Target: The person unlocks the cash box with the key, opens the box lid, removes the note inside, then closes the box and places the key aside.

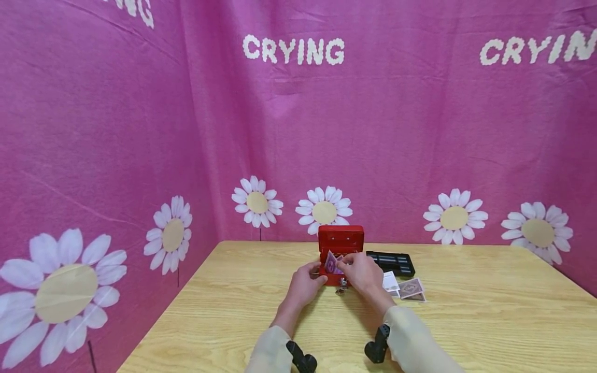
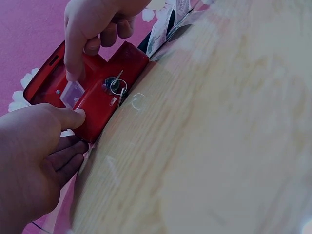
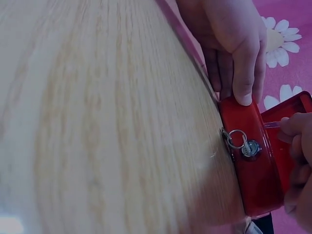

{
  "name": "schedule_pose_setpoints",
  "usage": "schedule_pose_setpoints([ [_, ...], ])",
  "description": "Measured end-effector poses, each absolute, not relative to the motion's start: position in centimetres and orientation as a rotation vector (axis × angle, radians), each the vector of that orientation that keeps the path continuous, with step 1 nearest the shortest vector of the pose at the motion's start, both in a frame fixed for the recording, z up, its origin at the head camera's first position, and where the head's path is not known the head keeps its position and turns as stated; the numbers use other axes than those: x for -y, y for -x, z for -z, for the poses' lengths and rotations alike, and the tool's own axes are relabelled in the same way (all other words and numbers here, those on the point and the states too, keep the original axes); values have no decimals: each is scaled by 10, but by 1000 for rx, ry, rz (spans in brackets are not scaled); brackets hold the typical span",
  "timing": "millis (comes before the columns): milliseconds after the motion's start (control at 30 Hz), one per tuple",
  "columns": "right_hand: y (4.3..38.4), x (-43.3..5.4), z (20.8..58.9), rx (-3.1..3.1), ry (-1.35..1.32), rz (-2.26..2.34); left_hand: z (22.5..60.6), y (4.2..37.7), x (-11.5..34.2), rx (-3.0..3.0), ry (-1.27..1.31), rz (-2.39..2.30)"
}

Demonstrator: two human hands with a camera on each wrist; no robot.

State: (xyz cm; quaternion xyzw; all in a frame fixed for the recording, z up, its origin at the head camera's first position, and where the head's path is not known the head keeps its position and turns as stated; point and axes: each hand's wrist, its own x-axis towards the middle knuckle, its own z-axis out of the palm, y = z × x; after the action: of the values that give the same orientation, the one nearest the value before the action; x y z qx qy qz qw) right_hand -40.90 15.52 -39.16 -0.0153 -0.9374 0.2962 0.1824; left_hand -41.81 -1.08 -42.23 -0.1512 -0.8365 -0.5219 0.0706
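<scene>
A small red cash box [image 1: 337,280] stands on the table with its lid [image 1: 341,238] raised. Keys on a ring [image 2: 118,87] hang from the lock at its front. My left hand [image 1: 305,284] holds the box at its left front corner, thumb on the front edge and fingers along the side. Over the open box, my right hand [image 1: 363,270] pinches a purple paper note [image 1: 330,262] between thumb and fingertips. That note stands tilted inside the box, and the right wrist view shows only its edge. The right hand hides much of the box's interior.
Right of the box lies a black compartment tray [image 1: 394,262]. In front of it are a white paper [image 1: 390,282] and some greyish-pink notes [image 1: 411,288], partly overlapping. The wooden table [image 1: 466,321] meets a pink flowered curtain [image 1: 392,155] at the back and left.
</scene>
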Motion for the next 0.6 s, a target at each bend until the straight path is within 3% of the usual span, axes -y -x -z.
schedule_pose_setpoints([
  [600, 393, -159, 383, 2510, 69, -952, 423, 419, 11, 2517, 447, 1559],
])
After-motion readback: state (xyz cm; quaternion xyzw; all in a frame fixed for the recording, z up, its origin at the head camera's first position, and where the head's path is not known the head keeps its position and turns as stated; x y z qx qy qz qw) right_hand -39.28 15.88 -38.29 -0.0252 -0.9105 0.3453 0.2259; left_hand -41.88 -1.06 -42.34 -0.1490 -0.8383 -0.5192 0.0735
